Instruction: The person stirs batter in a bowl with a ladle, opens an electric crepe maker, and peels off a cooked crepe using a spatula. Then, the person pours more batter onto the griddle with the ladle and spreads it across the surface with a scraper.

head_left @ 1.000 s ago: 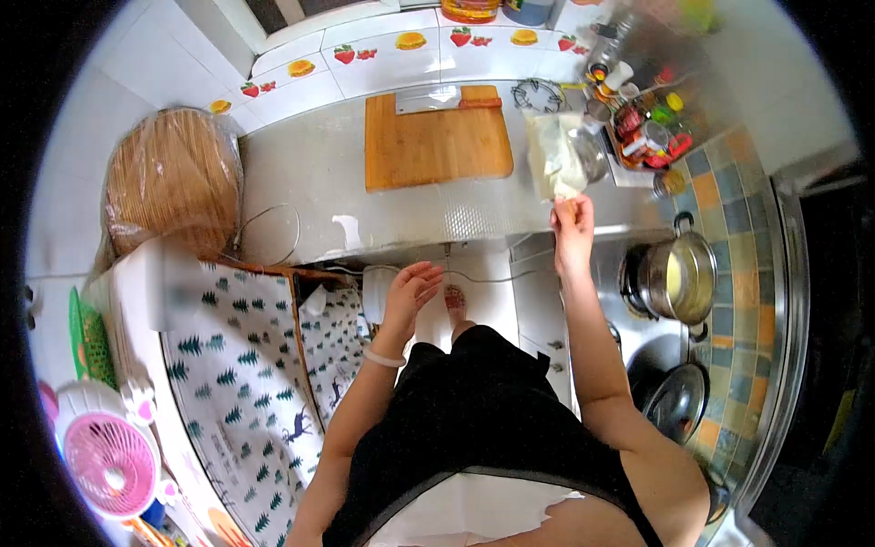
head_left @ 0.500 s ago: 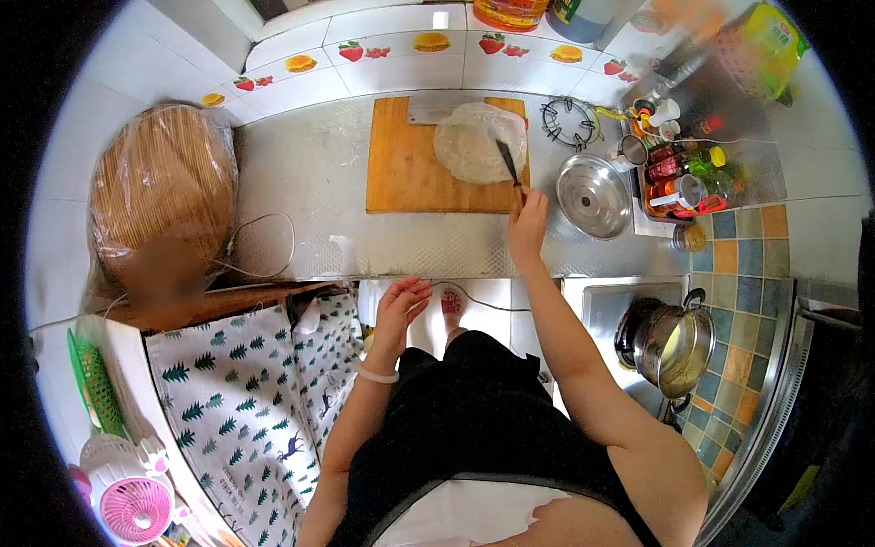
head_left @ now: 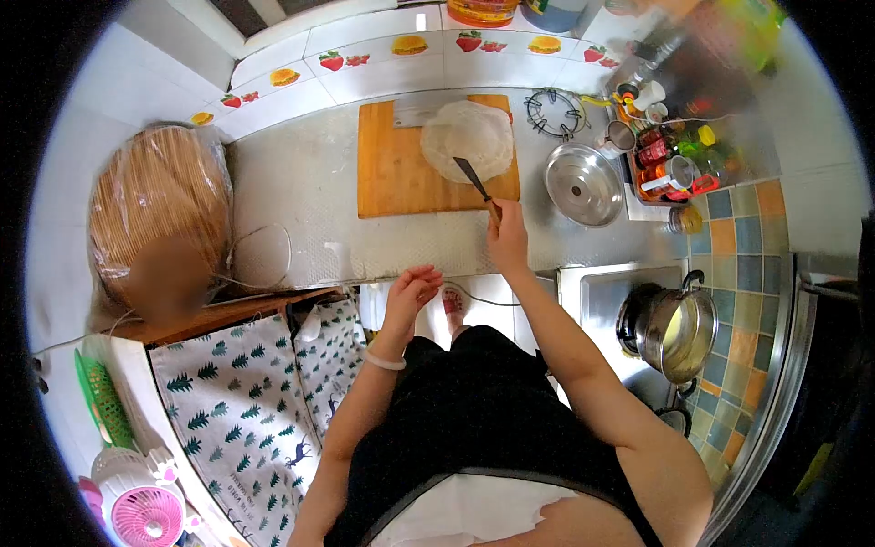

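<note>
Fingers of the right hand [head_left: 508,239] wrap a spatula's [head_left: 474,178] wooden handle beside a pale round sheet [head_left: 468,139] on the cutting board [head_left: 387,178].

They are clamped on that handle at the board's front edge; the dark blade slants away to the left, its tip at the sheet's near edge, though whether it touches is hard to tell. The thin sheet lies over the board's right half and partly over a broad knife [head_left: 412,112]. On the left hand [head_left: 410,296], loosely curled fingers hold nothing near the front of the counter [head_left: 296,155]. Right of the board sits a round metal dish [head_left: 583,185]; nearer the person, farther right, stands a pot [head_left: 658,339].
</note>
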Demonstrator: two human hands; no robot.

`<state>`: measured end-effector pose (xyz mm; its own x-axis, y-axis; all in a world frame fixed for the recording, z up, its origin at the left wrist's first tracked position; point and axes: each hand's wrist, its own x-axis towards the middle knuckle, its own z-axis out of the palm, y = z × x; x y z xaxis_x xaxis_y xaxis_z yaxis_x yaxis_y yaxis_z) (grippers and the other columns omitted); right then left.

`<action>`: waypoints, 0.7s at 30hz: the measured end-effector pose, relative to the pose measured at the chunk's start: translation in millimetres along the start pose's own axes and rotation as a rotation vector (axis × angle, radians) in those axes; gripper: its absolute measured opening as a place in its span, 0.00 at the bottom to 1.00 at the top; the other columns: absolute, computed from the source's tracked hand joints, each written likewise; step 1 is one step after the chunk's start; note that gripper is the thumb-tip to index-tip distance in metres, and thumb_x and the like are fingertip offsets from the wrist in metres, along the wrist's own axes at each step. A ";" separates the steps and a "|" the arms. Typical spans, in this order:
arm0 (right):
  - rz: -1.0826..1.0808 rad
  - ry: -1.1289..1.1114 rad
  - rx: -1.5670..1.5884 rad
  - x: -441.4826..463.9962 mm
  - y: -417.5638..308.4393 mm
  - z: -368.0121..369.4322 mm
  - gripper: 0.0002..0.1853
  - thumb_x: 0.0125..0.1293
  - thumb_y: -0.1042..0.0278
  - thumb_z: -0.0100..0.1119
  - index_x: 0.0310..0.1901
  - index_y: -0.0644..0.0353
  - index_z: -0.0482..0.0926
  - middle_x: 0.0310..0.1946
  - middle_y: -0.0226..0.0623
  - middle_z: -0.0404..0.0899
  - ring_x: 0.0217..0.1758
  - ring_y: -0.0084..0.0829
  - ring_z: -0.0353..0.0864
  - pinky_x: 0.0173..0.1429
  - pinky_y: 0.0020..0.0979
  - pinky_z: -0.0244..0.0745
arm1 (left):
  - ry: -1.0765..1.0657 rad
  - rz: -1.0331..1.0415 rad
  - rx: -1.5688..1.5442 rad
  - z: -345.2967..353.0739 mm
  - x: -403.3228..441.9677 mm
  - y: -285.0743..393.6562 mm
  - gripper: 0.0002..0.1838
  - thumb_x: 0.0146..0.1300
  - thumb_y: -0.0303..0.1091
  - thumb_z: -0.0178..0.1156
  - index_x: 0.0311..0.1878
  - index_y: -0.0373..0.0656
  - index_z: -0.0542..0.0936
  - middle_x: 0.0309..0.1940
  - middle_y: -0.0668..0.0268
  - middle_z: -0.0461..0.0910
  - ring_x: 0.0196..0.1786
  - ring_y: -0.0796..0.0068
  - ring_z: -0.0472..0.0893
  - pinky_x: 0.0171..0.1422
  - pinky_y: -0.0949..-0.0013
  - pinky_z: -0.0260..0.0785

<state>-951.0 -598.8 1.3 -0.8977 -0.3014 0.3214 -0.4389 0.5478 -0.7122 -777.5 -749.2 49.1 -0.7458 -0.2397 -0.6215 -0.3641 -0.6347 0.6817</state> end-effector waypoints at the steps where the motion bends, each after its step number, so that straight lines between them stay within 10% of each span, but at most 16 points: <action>1: 0.014 0.038 0.071 -3.4 -3.0 -4.0 0.13 0.64 0.77 0.54 0.50 0.63 0.70 0.43 0.50 0.73 0.44 0.49 0.76 0.47 0.44 0.73 | -0.013 0.008 0.013 0.4 0.3 1.2 0.16 0.64 0.24 0.50 0.56 0.37 0.74 0.50 0.59 0.80 0.52 0.69 0.79 0.58 0.69 0.71; 11: 0.756 0.022 1.062 -114.3 -46.6 -51.4 0.13 0.74 0.58 0.49 0.48 0.59 0.71 0.29 0.30 0.76 0.25 0.17 0.68 0.30 0.20 0.64 | -0.362 -0.005 0.293 17.3 -19.5 -25.5 0.22 0.68 0.35 0.52 0.64 0.42 0.69 0.59 0.61 0.73 0.60 0.68 0.74 0.62 0.66 0.67; 21: 0.585 0.433 1.103 -284.2 -151.8 -110.2 0.11 0.76 0.65 0.45 0.53 0.59 0.67 0.30 0.28 0.74 0.26 0.17 0.68 0.32 0.20 0.64 | -0.855 0.161 0.481 33.1 -145.1 -96.5 0.19 0.73 0.36 0.51 0.63 0.39 0.69 0.48 0.68 0.74 0.47 0.79 0.74 0.55 0.73 0.68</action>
<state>-633.6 -510.3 86.8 -0.9728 0.1456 -0.1799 0.0920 -0.4699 -0.8779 -652.6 -628.8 86.3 -0.8886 0.4337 -0.1491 -0.2695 -0.2307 0.9350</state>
